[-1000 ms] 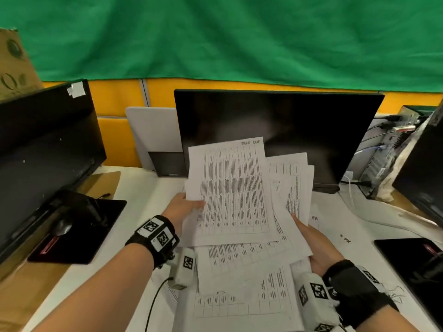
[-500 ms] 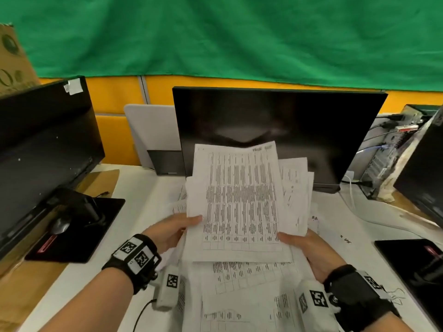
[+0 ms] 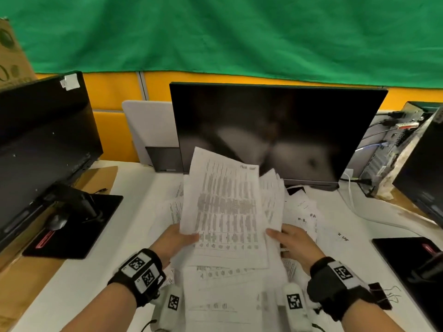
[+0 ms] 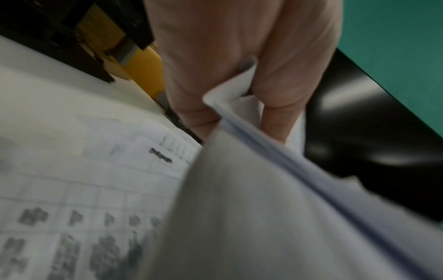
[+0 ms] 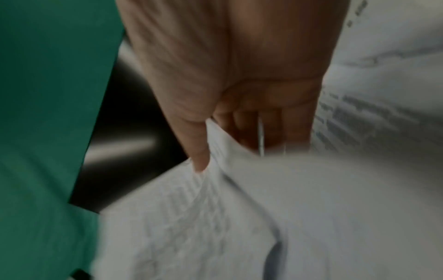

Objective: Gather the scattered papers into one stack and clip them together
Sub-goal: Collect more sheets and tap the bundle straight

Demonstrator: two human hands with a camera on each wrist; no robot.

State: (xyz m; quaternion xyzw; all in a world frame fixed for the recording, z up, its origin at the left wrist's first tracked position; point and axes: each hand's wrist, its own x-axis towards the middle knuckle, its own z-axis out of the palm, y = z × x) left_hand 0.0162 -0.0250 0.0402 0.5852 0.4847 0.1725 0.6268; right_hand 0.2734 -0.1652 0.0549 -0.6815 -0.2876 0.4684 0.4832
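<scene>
Gathering step: left hand [image 3: 176, 240] & right hand [image 3: 296, 243] pinch the paper sheaf [image 3: 226, 212]. Next, I'd judge: square edges, then binder clips [image 3: 389, 295] at 4 o'clock.

Print on papers [image 3: 225, 207] blurred; binder clip [image 3: 383, 298] half behind right wrist.

Three dark monitors stand on the desk: one at the left [image 3: 40, 140], one in the middle [image 3: 275, 130], one at the right edge [image 3: 424, 173]. Two hands, the left hand [image 3: 173, 240] and the right hand [image 3: 296, 243], hold one sheaf of papers [image 3: 225, 212]; its sheets are too many and too overlapped to count. Two binder clips [image 3: 386, 294] lie beside the right wrist.
</scene>
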